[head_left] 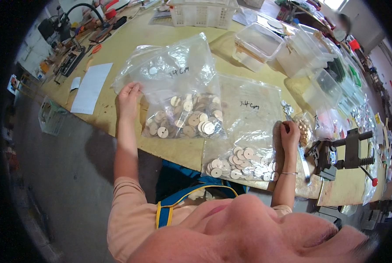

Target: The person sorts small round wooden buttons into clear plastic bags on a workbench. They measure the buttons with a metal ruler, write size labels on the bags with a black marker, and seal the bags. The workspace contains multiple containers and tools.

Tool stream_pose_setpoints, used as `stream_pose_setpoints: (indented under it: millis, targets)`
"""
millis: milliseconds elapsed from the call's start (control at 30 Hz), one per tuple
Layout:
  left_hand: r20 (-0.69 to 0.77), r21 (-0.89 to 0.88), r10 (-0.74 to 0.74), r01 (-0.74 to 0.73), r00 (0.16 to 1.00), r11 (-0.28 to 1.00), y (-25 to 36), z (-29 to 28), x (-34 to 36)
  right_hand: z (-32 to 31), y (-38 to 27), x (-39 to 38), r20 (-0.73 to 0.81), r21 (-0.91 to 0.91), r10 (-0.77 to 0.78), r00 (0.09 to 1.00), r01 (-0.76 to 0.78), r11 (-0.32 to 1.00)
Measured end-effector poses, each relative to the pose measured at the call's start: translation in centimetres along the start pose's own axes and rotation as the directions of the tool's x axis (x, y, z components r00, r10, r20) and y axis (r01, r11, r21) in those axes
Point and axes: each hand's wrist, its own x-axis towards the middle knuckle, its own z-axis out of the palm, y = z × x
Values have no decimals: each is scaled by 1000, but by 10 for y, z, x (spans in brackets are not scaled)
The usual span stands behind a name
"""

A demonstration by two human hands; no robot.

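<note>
Two clear plastic zip bags lie side by side on the table in front of me. The left bag (183, 83) is the fuller one, with many pale round discs (189, 118) with small centre holes gathered in its lower part. My left hand (129, 93) pinches this bag's left edge. Similar discs (244, 162) lie spread along the bottom of the right bag (248, 118), which has handwriting on it. Beside that bag's right edge rests my right hand (290, 135), its fingers curled closed; whatever is between the fingertips is hidden.
A metal ruler-like strip (304, 164) and a clamp-like black tool (347, 153) are at the right. Clear plastic boxes (259, 41) and a white basket (202, 15) stand at the back. White paper (92, 87) lies left, near orange-handled scissors (96, 49).
</note>
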Motion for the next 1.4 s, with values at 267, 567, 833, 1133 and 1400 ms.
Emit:
stream_pose_setpoints:
  millis: [267, 567, 833, 1133, 1400]
  targets:
    - [54, -42, -20, 22, 998, 999, 4, -3, 0, 1, -8, 0, -6, 16, 10, 1000, -10, 1000]
    - [30, 17, -59, 58, 998, 998, 5, -23, -2, 7, -16, 8, -11, -21, -49, 999, 49, 999]
    - [108, 381, -42, -3, 993, 924, 7, 12, -11, 0, 28, -3, -38, -138, -84, 996, 78, 987]
    - [211, -451, 103, 3, 972, 893, 14, -31, 16, 19, 8, 15, -10, -139, -53, 999, 51, 989]
    - [-23, -394, 48, -53, 999, 917, 96, 37, -4, -16, -43, 18, 266, 900, 112, 958, -288, 328]
